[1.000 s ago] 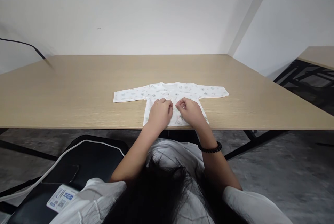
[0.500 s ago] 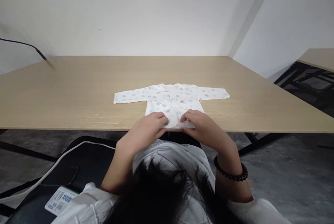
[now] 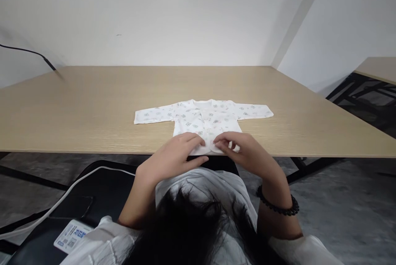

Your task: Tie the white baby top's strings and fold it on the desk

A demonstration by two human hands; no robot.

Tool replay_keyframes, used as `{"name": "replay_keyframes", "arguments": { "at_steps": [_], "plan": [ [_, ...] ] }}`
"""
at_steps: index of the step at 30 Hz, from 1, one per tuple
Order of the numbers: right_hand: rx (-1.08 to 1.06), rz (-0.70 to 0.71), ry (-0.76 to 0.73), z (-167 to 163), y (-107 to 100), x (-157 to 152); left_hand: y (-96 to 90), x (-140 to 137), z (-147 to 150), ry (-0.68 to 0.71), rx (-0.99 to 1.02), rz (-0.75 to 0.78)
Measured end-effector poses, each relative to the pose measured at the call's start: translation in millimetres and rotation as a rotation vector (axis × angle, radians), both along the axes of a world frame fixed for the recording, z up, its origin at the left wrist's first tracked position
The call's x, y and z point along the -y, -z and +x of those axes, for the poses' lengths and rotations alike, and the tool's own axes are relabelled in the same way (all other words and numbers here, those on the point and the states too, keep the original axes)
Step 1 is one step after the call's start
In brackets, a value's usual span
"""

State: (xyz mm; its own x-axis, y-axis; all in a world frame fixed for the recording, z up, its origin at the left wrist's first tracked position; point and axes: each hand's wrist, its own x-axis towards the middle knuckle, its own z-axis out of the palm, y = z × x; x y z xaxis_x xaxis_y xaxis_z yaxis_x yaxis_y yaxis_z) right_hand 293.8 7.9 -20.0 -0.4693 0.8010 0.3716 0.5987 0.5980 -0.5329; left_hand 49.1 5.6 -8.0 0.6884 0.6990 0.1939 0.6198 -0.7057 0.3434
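Note:
A white baby shirt [image 3: 206, 123] with small printed figures lies flat at the table's front edge, its long sleeves spread to both sides and its neckline pointing away from me. My left hand [image 3: 177, 153] rests its fingers on the left part of the bottom hem. Its thumb stands apart, below the table edge, so that hand is open. My right hand [image 3: 243, 149] is closed at the right part of the hem, thumb and forefinger pinched near the front opening. Both hands cover parts of the lower shirt.
The wooden table [image 3: 102, 104] reaches back to a white wall [image 3: 173, 22]. A black cable [image 3: 27, 50] hangs at the far left. Beside me are a black chair [image 3: 102, 191], a white cord [image 3: 71, 193] and a printed card [image 3: 71, 236]. Another table [image 3: 377, 68] stands right.
My left thumb has moved away from the hem, opening that hand. The right thumb has come up from the table edge toward the forefinger. The shirt is almost unmoved.

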Motion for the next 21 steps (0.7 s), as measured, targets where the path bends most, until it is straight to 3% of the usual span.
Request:
{"name": "replay_keyframes", "arguments": {
  "at_steps": [4, 7, 10, 13, 14, 18, 20, 21],
  "plan": [
    [0.047, 0.140, 0.170, 7, 14, -9, 20.9, -10, -8, -0.171, -0.059, 0.046],
    [0.273, 0.012, 0.200, 12, 31, -11, 32.9, -14, -13, -0.226, -0.185, -0.034],
    [0.375, -0.117, 0.152, 26, 30, -8, 26.2, -20, -28, -0.148, -0.231, -0.121],
    [0.344, -0.185, 0.114, 50, 3, -15, 7.0, -42, -58, -0.035, -0.203, -0.217],
    [0.328, -0.165, 0.171, 59, -9, -23, 0.9, -55, -70, -0.079, -0.168, -0.217],
    [0.347, 0.012, 0.457, 90, -42, -85, -11.0, -121, -106, -0.578, -0.124, -0.072],
    [0.402, 0.002, 0.507, 100, -42, -122, -10.3, -152, -113, -0.690, -0.253, -0.122],
    [0.454, -0.048, 0.512, 103, -38, -138, -9.4, -165, -113, -0.671, -0.326, -0.162]
  ]
}}
